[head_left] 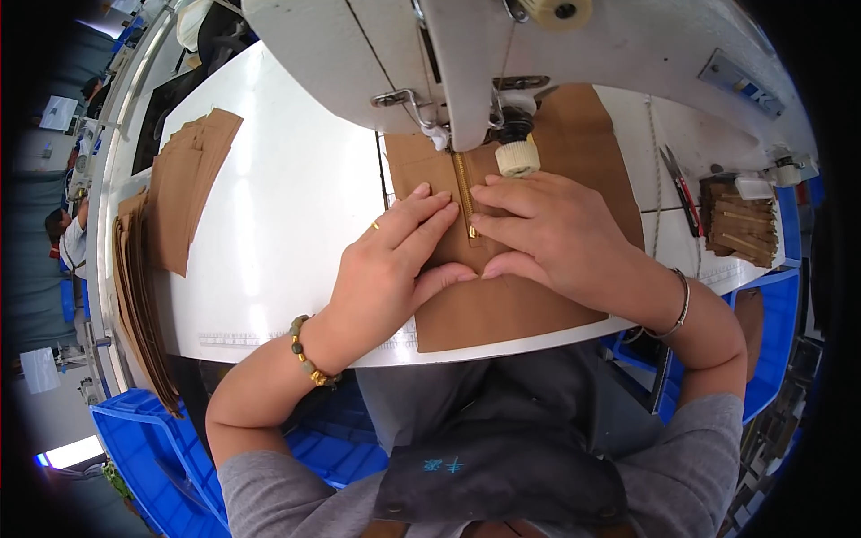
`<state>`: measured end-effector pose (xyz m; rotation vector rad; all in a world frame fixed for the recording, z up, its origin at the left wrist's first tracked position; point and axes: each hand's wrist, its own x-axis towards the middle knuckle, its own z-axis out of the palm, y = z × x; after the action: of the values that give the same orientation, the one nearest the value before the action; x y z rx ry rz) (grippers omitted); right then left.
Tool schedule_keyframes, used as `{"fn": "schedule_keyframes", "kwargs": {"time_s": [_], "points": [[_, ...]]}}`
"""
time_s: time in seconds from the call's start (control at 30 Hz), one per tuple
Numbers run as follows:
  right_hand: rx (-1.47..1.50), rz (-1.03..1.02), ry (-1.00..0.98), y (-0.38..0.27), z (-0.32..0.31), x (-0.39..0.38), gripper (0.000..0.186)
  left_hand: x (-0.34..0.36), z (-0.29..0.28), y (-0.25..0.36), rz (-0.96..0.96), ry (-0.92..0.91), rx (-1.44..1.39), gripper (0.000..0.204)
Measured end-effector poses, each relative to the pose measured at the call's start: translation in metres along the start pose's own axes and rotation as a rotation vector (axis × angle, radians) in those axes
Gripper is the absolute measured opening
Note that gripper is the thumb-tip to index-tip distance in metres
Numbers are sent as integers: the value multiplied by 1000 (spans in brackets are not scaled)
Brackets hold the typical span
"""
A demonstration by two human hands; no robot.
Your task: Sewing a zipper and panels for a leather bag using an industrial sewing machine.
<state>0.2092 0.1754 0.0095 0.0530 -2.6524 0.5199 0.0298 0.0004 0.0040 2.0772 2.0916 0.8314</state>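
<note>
A brown fabric panel (516, 309) lies under the head of a white sewing machine (359, 63), its near edge at the table's front. Set into the panel is a brass-coloured zipper (465, 193), running away from me toward the needle area. My left hand (395, 247) rests on the fabric left of the zipper, fingers stretched out flat. To the right of the zipper, my right hand (538, 229) presses on the same panel with its fingers extended. Both thumbs point inward and nearly meet just below the zipper's near end. The needle tip is too small to make out.
Brown fabric pieces (188, 184) are fanned out at the left, beside a hanging stack (134, 296) on the table edge. Red-and-black snips (686, 193) and a bundle of zippered brown pieces (740, 220) lie at right. Blue bins (148, 439) stand below the table.
</note>
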Motion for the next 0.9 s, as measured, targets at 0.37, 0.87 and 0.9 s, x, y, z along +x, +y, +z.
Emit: {"fn": "schedule_keyframes", "kwargs": {"time_s": [0.37, 0.87, 0.9], "points": [[-65, -19, -37, 0, 0, 1, 44, 11, -10, 2, 79, -84, 83, 64], [-61, 116, -42, 22, 6, 14, 46, 34, -3, -22, 20, 6, 84, 56], [-59, 127, -58, 23, 6, 15, 45, 33, -1, -24, 20, 25, 86, 55]]}}
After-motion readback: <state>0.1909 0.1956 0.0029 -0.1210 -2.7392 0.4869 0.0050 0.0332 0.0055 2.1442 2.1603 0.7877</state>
